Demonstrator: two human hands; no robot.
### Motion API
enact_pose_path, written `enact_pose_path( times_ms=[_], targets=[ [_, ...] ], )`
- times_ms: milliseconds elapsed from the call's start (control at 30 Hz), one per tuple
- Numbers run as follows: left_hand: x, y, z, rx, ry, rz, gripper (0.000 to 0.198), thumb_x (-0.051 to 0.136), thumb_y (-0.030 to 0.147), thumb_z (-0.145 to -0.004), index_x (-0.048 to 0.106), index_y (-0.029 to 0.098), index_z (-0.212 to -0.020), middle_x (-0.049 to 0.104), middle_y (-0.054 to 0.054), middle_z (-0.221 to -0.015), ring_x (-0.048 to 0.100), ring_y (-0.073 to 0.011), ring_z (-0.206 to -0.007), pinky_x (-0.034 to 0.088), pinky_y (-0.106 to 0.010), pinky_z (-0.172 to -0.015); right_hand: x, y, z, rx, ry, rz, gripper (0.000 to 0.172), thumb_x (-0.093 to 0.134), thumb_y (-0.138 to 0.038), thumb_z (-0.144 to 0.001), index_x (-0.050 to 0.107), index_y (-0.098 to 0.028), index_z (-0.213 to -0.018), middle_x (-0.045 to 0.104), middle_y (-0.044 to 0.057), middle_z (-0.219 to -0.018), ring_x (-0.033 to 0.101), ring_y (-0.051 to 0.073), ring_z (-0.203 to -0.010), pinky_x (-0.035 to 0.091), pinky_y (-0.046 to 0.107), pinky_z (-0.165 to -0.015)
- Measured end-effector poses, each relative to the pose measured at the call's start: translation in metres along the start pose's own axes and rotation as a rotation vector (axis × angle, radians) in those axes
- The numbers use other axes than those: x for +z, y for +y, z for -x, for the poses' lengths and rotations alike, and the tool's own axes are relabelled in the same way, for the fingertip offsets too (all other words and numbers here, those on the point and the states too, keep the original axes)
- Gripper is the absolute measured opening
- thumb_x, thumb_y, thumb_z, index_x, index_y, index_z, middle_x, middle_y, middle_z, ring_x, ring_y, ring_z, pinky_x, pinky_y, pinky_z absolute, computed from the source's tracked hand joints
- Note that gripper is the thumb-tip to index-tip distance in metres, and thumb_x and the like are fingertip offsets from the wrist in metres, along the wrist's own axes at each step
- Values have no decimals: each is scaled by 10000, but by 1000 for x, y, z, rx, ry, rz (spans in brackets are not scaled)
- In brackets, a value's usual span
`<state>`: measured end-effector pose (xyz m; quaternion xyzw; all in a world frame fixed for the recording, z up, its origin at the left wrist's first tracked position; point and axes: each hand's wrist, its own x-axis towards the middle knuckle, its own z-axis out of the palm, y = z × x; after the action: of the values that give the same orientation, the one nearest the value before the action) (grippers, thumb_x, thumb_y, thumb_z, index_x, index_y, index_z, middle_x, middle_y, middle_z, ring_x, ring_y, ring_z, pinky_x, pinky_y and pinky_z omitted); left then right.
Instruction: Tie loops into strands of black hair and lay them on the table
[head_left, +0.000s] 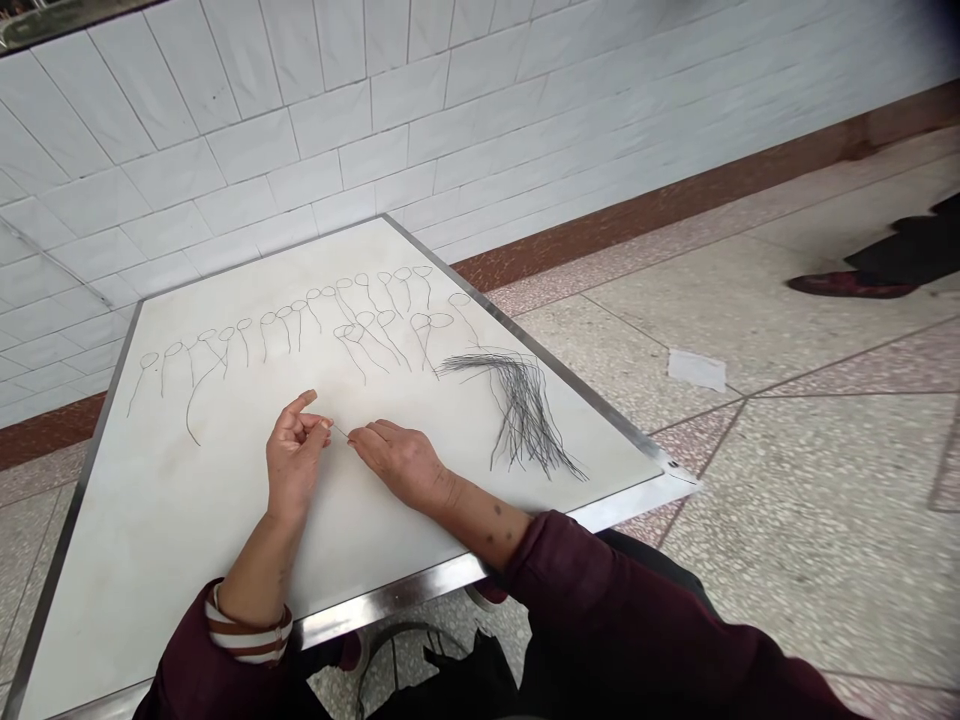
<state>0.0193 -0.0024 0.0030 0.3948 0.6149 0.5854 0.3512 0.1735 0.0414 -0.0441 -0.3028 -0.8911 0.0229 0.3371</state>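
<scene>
A: So, what do the hands have hold of?

B: One thin wire [341, 432], stretched between them over the near middle of the table [187, 520]. The left hand [294, 455] is half curled, thumb and middle fingers pinched on the wire's left end, forefinger lifted clear. The right hand [397, 458] lies palm down, its fingertips closed on the other end.

A: And which step would you call this?

B: Shaping a single wire, I'd judge. Only a short stretch shows between the two pinches, and I can't tell whether it is bent yet.

A: What lies around them?

B: Farther off, a row of loops [300, 320], each a wire with a small ring at its far end, runs from the left across to the right. A loose bundle [525, 410] of straight wires lies to the right, well apart from the hands.

A: What does the next move call for?

B: Firm pinches at both ends, probably, and a small, even turn; wire this fine would slip or kink easily.
</scene>
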Motion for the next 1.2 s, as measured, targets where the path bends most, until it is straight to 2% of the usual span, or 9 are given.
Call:
enact_pose_path(
  times_ms=[133,267,367,567,900,1033,1200],
  targets=[
    [-2,4,-1,-22,-48,-24,490,668,324,-776,584,234,-1250,662,-31,-854,606,-161,-815,506,-307,-737,2,2,1,34,-3,-47,214,429,-250,-993,625,-190,-932,624,20,-712,558,131,-681,345,252,-549],
    [-3,2,-3,-32,-5,-13,449,686,330,-755,623,225,-1186,675,-30,-862,608,-152,-791,497,-295,-718,3,2,1,44,-3,-82,176,477,-293,-980,624,-198,-971,638,23,-742,572,133,-704,363,244,-570],
    [-3,0,-4,-41,33,22,415,692,308,-739,645,208,-1138,671,-27,-859,601,-139,-764,490,-290,-713,1,1,1,34,-20,-68,191,452,-257,-986,631,-205,-950,641,21,-737,560,135,-713,360,248,-567],
    [-3,-1,-4,-67,30,50,394,697,278,-724,663,191,-1107,675,-22,-846,584,-123,-740,480,-293,-743,-2,1,-1,-22,-50,-41,253,406,-129,-965,632,-204,-878,603,6,-679,505,128,-662,303,250,-535],
    [-7,-5,-9,-69,64,111,374,722,272,-700,681,165,-1055,680,-59,-946,600,-129,-763,476,-300,-735,-5,3,-2,-86,-87,-35,224,429,-129,-953,639,-194,-911,615,5,-712,519,133,-703,314,255,-533],
    [-16,-4,-14,-48,135,159,432,733,263,-691,672,168,-1109,655,-23,-797,612,-149,-803,472,-298,-746,-3,6,1,-11,-49,-101,198,452,-204,-968,647,-194,-935,647,9,-739,540,128,-719,350,238,-565],
    [-31,-3,-23,-55,223,211,466,761,242,-652,674,170,-1105,653,-16,-791,607,-145,-788,464,-298,-742,-8,10,6,5,-71,-103,248,425,-205,-970,644,-176,-857,638,23,-700,528,139,-698,360,239,-562]
  ],
)
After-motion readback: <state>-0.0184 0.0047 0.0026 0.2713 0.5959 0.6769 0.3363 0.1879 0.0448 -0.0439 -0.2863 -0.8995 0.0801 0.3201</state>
